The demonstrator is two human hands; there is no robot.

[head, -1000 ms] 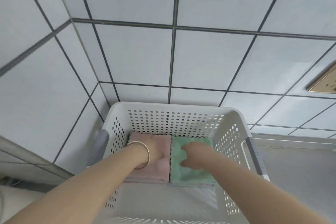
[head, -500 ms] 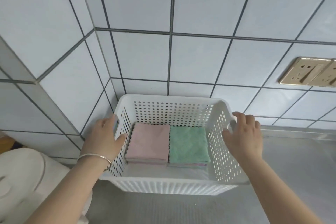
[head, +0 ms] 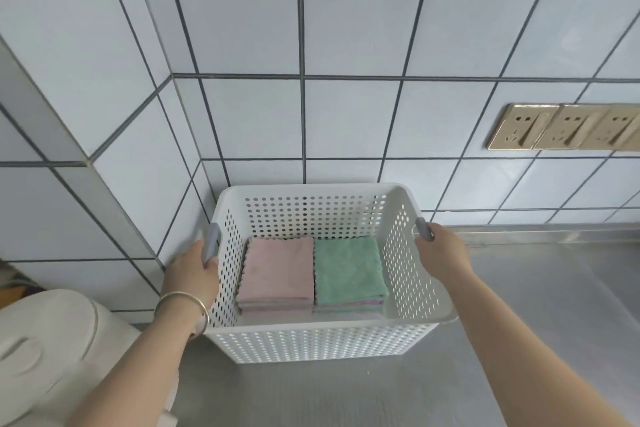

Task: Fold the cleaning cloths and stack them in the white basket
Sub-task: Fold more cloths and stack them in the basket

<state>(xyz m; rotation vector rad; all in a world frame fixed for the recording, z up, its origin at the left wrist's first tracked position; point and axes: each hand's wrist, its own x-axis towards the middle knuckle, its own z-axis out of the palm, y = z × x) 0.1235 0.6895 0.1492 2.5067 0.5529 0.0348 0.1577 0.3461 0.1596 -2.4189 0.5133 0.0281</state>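
A white perforated basket (head: pixel 311 340) stands on the steel counter against the tiled wall corner. Inside it lie two stacks of folded cloths side by side: one topped by a pink cloth (head: pixel 277 270) on the left, one topped by a green cloth (head: pixel 349 270) on the right. My left hand (head: pixel 194 274) grips the grey handle on the basket's left side. My right hand (head: pixel 443 253) grips the grey handle on its right side.
A white rounded appliance (head: pixel 45 350) sits at the lower left, close to my left forearm. Gold wall sockets (head: pixel 561 126) are on the tiles at the right. The steel counter (head: pixel 554 305) stretches to the right and towards me.
Both hands left the cloths inside the basket, moved to its sides and closed round the grey handles. The view has pulled back from the basket.
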